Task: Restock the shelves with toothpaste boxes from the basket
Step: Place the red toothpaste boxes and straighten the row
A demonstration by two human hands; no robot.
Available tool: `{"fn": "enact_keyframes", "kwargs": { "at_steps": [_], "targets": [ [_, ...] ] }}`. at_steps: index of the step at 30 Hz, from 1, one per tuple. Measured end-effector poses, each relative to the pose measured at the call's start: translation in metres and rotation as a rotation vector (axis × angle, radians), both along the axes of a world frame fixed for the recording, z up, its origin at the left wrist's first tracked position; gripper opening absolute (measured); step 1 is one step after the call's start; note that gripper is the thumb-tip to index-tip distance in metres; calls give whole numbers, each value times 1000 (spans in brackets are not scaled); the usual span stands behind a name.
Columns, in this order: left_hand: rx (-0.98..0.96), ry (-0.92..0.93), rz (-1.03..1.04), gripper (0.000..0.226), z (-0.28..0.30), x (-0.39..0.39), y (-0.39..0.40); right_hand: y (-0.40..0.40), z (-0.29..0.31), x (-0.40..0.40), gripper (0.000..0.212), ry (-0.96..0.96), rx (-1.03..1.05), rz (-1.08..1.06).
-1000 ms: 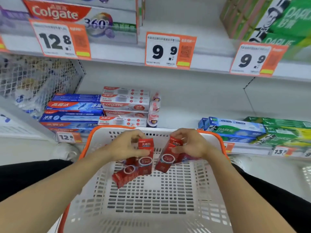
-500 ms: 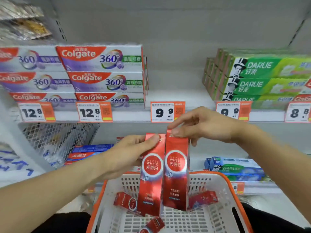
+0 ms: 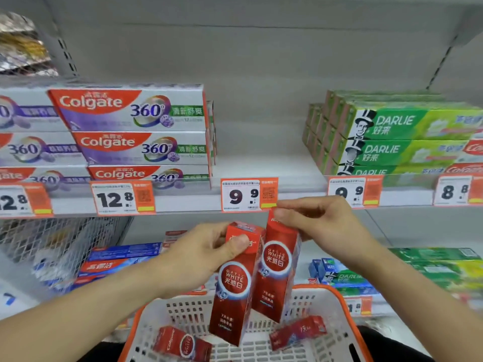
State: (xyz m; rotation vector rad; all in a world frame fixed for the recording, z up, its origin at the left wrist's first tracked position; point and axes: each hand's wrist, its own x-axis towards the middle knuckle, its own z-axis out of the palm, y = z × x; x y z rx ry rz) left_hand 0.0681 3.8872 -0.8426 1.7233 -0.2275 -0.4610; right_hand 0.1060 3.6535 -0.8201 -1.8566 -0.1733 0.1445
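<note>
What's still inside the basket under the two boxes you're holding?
Inside the white basket, two red toothpaste boxes show lying flat: one at lower left, one at right. The held boxes and the frame's lower edge hide the rest of the floor.

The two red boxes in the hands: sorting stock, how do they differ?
The left hand grips the left red box near its top, lower and nearer; the right hand pinches the right red box at its top end, higher. Both are upright, slightly tilted, labelled Optic White.
</note>
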Motion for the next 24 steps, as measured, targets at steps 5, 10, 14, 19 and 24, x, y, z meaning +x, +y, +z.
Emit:
{"fn": "enact_keyframes", "kwargs": {
  "at_steps": [5,10,14,19,24],
  "targets": [
    [16,-49,-44,41,1,3,-6,4,-1,-1,29,-47,-30,29],
    [16,-129,-51,49,-2,3,-11,8,1,-4,30,66,10,81],
    [28,-158,-45,63,-7,1,-13,9,9,-9,41,97,-12,213],
    [-15,-167,43,44,-5,-3,-19,7,12,-14,95,2,-260,327],
    [-14,-143,126,51,-6,-6,-23,8,8,-15,89,-54,-276,334]
  ]
}}
